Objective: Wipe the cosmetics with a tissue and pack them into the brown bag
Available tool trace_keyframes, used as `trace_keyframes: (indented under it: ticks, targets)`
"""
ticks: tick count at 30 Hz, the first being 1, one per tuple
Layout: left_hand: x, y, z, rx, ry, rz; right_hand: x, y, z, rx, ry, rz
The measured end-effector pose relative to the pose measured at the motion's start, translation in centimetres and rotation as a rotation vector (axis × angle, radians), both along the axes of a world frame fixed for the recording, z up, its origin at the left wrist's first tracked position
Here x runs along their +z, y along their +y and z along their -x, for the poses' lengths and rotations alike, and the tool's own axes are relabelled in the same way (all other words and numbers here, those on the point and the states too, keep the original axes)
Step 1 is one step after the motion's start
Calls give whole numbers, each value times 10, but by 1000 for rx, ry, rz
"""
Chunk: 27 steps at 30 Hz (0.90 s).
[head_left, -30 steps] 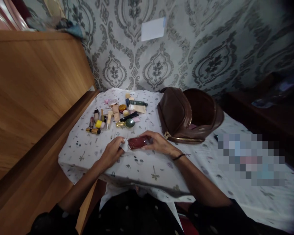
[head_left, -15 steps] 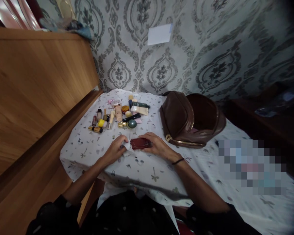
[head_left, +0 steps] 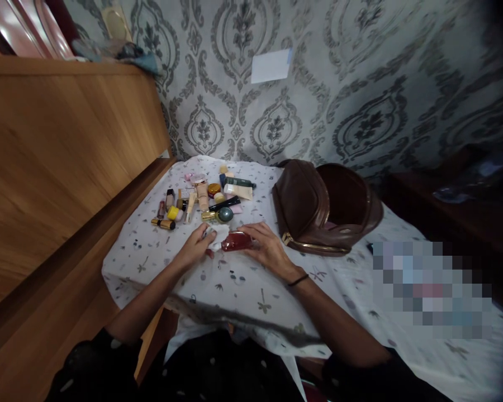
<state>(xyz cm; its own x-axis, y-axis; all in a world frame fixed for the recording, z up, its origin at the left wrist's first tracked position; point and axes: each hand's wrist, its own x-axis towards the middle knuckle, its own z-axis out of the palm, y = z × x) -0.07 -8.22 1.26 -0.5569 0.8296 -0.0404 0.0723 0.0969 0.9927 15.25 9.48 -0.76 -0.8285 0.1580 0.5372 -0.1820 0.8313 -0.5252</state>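
A glossy dark red block-shaped item (head_left: 237, 240), perhaps a bottle or case, is gripped at its right end by my right hand (head_left: 270, 251). My left hand (head_left: 193, 245) pinches a crumpled white tissue (head_left: 218, 237) at the item's left end; whether the two touch is hard to tell. Both hands are above the front half of the patterned tablecloth (head_left: 241, 287). Just beyond them lie several cosmetics, among them a dark round-ended item (head_left: 225, 214), a black tube (head_left: 230, 203), a yellow-capped bottle (head_left: 174, 213) and a gold-and-black tube (head_left: 163, 224).
An unzipped brown leather bag (head_left: 299, 195) stands on the right half of the table. A wooden cabinet (head_left: 75, 123) borders the left side. Patterned wallpaper (head_left: 238, 123) rises behind, with a white card (head_left: 271, 66) on it. A blurred-out patch (head_left: 427, 285) lies at right.
The red item has tilted and risen slightly in my right hand. More of the white tissue shows now in my left hand, which has shifted up a little. The view has tipped slightly.
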Motion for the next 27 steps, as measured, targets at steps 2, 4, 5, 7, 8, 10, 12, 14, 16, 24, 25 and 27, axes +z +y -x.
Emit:
trace_keyframes:
  ticks: [2,4,5,7,8,10,12,14,16,24,25,27]
  targets:
    - [1,3,-1,14,-202,19,0,-2,0,-10,4,-5]
    - [2,4,-2,40,-340,20,-1,-4,0,-7,14,5]
    - [2,4,-3,58,-391,12,-1,-5,0,-2,20,16]
    - [4,4,-5,104,-462,-17,-1,-7,0,1,26,54]
    - [5,5,-7,126,-478,-36,0,-8,0,-2,23,77]
    - [8,6,-11,134,-460,-87,1,-11,0,-17,10,127]
    - [11,8,-15,88,-385,-139,1,-15,1,-32,-17,178]
    - [15,9,-19,46,-253,-163,-1,-19,3,-28,-61,254]
    - [18,10,-23,29,-59,-141,-5,-22,5,5,-132,377]
    - [23,10,-26,-21,553,-94,-3,-21,4,105,-159,649]
    - [20,10,-25,-25,558,-87,-1,-20,3,111,-139,666]
    - [15,9,-22,-27,558,-78,4,-18,1,102,-117,676]
